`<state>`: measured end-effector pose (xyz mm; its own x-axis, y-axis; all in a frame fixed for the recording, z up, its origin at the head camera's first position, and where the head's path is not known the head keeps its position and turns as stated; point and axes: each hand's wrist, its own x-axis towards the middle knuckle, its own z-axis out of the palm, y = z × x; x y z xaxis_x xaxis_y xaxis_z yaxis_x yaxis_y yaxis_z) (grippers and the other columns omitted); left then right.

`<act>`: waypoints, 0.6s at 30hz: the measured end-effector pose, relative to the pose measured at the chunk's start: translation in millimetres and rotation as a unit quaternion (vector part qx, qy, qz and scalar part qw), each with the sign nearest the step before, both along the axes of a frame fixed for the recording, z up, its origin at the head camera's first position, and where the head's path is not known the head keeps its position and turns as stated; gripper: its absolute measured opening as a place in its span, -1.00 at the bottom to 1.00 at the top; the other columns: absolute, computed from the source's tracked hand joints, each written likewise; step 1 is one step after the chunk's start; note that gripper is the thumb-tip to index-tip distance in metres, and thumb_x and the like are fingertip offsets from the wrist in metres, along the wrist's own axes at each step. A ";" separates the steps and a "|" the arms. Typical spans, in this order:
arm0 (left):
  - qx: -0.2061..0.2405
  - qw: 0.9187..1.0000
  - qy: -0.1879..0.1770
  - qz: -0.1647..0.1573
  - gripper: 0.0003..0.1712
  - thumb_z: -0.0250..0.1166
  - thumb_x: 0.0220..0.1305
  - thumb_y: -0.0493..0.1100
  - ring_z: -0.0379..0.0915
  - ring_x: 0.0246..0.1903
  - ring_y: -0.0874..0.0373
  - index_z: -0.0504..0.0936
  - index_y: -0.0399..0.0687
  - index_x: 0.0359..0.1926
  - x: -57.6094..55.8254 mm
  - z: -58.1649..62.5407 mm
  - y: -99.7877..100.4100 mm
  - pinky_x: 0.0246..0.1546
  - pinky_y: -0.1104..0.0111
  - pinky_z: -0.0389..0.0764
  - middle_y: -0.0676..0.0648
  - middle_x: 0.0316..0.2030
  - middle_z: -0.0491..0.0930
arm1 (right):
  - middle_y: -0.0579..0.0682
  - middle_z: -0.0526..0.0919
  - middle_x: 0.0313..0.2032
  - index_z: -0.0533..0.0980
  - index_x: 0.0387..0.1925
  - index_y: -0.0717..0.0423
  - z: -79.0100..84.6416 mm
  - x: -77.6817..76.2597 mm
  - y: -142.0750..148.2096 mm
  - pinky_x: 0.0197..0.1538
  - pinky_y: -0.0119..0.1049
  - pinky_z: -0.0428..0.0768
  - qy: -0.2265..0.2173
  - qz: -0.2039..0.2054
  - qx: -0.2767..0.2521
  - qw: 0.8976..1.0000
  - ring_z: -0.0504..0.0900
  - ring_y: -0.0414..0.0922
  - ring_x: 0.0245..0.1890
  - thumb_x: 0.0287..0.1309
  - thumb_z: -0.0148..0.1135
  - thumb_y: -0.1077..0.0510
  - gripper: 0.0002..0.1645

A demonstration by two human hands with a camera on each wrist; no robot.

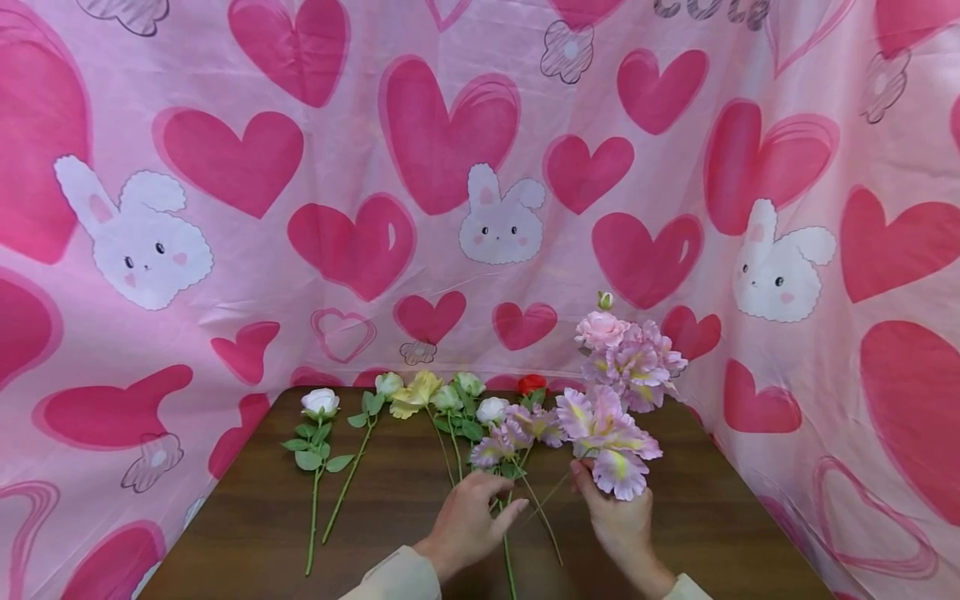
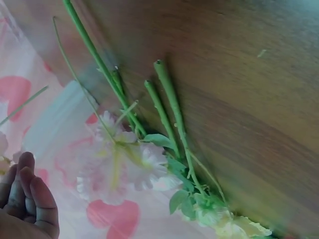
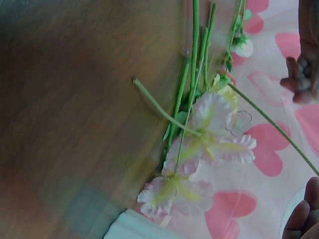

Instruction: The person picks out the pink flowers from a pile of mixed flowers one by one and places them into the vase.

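My right hand [image 1: 618, 521] pinches the thin stem of a large lilac flower [image 1: 606, 433] with ruffled petals and yellow throats. That stem slants down to the left, and it shows as a bare green line [image 3: 271, 124] in the right wrist view. Between the hands, my left hand [image 1: 474, 518] hovers over stems, its thumb apart from loosely bent fingers [image 2: 45, 201] that hold nothing. Another lilac flower [image 1: 517, 433] lies just beyond it, its stem angled toward the front. Behind the held flower rise more lilac blooms [image 1: 637, 362] and a pink rose [image 1: 602, 331]; their lower stems are hidden.
Along the back of the brown table [image 1: 247, 525] lie a yellow flower [image 1: 417, 393], pale green roses [image 1: 447, 398], a white rose [image 1: 492, 409] and a red rose [image 1: 532, 383]. Another white rose [image 1: 320, 403] lies at the left. A pink heart-print cloth [image 1: 450, 275] hangs behind.
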<state>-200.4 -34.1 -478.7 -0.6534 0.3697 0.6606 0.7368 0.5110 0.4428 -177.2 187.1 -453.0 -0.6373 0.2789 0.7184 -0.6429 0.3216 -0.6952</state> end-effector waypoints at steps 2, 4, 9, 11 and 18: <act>-0.002 1.000 -0.003 0.007 -0.77 0.45 0.30 0.03 0.57 -0.27 0.25 0.75 -0.02 -0.21 -0.6 -1.3 -2.3 -0.27 0.41 0.60 0.04 -0.29 0.74 | 0.15 0.69 -0.59 0.68 -0.35 0.33 3.4 0.5 1.8 -0.37 -0.52 0.58 0.003 -0.010 -0.002 1.000 0.70 -0.25 -0.55 0.03 0.42 0.56 -0.83; -0.005 1.000 0.001 0.014 -0.76 0.45 0.30 0.04 0.55 -0.30 0.25 0.75 -0.02 -0.21 -1.3 -2.3 -5.1 -0.30 0.43 0.57 0.07 -0.30 0.73 | 0.17 0.67 -0.60 0.67 -0.36 0.38 10.0 3.0 1.4 -0.37 -0.54 0.57 0.009 -0.022 0.002 1.000 0.69 -0.27 -0.56 0.00 0.41 0.59 -0.82; -0.014 0.999 -0.007 0.030 -0.79 0.49 0.26 0.02 0.49 -0.38 0.23 0.74 0.00 -0.25 -1.7 -3.7 -13.7 -0.38 0.44 0.50 0.12 -0.36 0.69 | 0.17 0.66 -0.63 0.64 -0.39 0.46 30.6 10.7 -1.8 -0.37 -0.58 0.54 0.039 -0.049 0.029 0.998 0.67 -0.37 -0.55 -0.08 0.39 0.65 -0.81; -0.024 0.999 -0.016 0.038 -0.79 0.49 0.25 0.02 0.50 -0.36 0.24 0.73 0.02 -0.25 -1.7 -4.2 -17.6 -0.36 0.42 0.53 0.12 -0.34 0.70 | 0.16 0.66 -0.62 0.63 -0.39 0.48 32.5 9.6 0.2 -0.38 -0.59 0.54 0.057 -0.049 0.031 0.997 0.67 -0.39 -0.54 -0.11 0.37 0.68 -0.79; -0.055 0.995 -0.029 0.074 -0.71 0.51 0.23 0.03 0.53 -0.30 0.23 0.75 -0.07 -0.21 -2.1 -8.0 -34.7 -0.28 0.31 0.61 0.04 -0.28 0.74 | -0.01 0.74 -0.50 0.71 -0.37 0.30 17.1 -11.4 22.3 -0.25 -0.67 0.48 0.113 -0.137 0.065 0.982 0.60 -0.57 -0.38 -0.30 0.53 0.59 -0.65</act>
